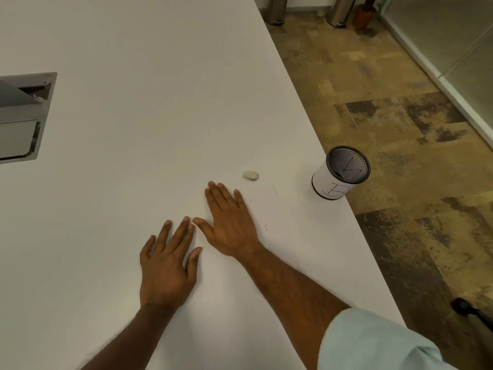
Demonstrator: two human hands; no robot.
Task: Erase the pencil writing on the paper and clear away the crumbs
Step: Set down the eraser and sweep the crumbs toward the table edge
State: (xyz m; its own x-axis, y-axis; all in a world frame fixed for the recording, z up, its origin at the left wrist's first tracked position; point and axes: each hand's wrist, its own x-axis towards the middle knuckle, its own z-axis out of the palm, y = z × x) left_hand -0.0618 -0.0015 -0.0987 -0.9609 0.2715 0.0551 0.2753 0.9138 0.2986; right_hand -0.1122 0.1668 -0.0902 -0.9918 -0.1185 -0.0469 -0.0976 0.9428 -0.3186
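A white sheet of paper (266, 206) lies flat on the white table (133, 76), hard to tell from it; only its far right corner edge shows. A few small dark crumbs (253, 199) and faint marks dot it. My right hand (229, 222) lies flat on the paper, fingers straight and pointing away. My left hand (168, 263) rests flat on the table just left of it, fingers spread, its fingertips almost meeting the right thumb. A small grey-white eraser (250, 175) lies loose beyond my right fingertips.
A mesh pen cup (340, 173) wrapped in white paper stands at the table's right edge. A grey cable hatch (21, 116) is set into the table at far left. The table edge runs diagonally on the right, with patterned floor below.
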